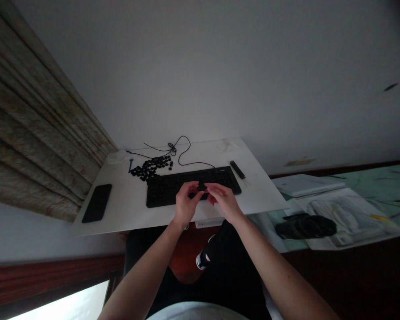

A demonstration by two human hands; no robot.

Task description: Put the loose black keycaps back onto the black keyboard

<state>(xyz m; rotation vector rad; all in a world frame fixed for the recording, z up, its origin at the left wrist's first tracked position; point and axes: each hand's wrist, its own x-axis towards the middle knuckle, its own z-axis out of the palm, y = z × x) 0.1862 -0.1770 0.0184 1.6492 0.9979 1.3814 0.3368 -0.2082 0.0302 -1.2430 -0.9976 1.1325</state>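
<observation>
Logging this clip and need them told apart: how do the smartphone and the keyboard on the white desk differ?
The keyboard is much wider than the smartphone. The keyboard shows rows of keys, while the smartphone shows a plain dark face. A cable leads from the keyboard, but none shows on the smartphone. Both the keyboard and the smartphone are black and lie flat on the white desk.
</observation>
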